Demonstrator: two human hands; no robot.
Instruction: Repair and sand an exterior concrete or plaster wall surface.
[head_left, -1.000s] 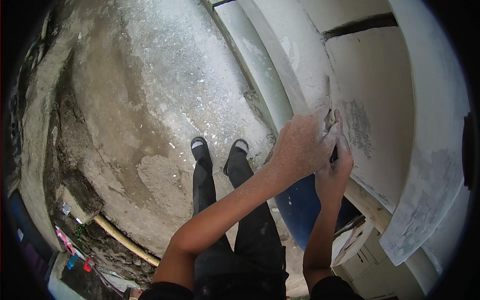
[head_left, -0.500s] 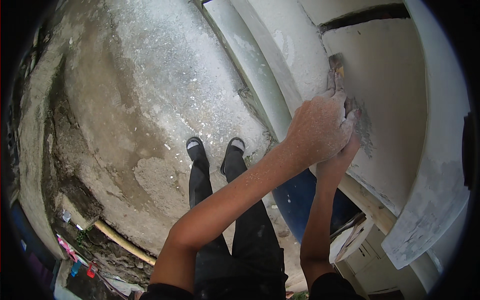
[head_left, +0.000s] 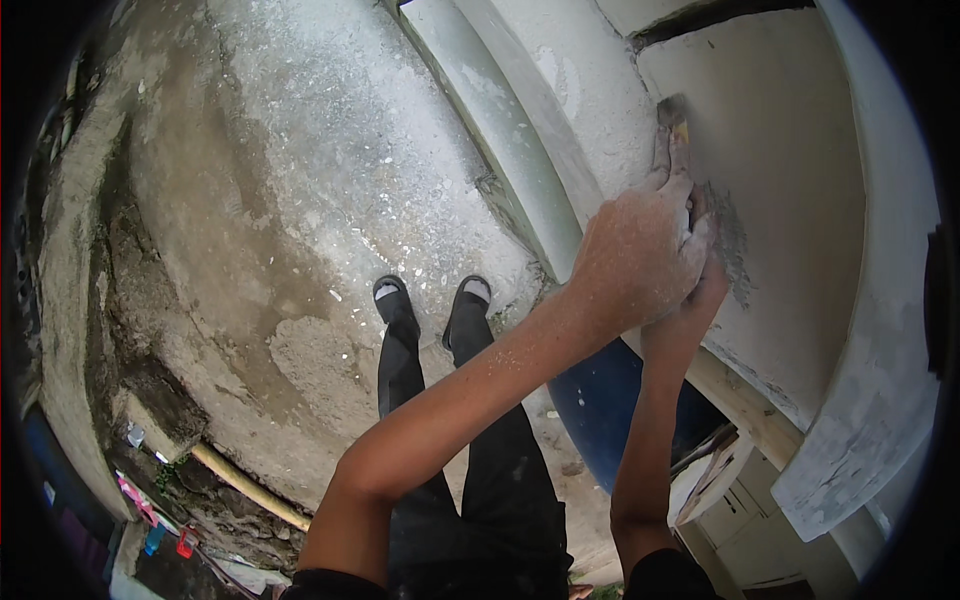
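A scraper [head_left: 674, 122] with a short, wide metal blade and a bit of yellow on it lies against the pale plastered wall [head_left: 770, 180]. My left hand [head_left: 645, 240], coated in white dust, is closed over it with two fingers stretched along the tool toward the blade. Partly hidden below it, my right hand [head_left: 692, 300] is closed around the handle end, touching the left. Most of the handle is covered by my hands. Beside my knuckles, a rough grey scraped patch [head_left: 735, 250] marks the wall.
A pale ledge [head_left: 510, 110] runs along the wall's foot. Under my forearms stands a dark blue drum [head_left: 600, 395]. A curved whitish slab edge [head_left: 840, 460] juts out at right. White flakes litter the concrete floor [head_left: 300, 150] around my sandalled feet.
Both hands and the scraper have shifted slightly along the wall, the right hand moving a little right and up. My grip looks the same, and my feet stay in place.
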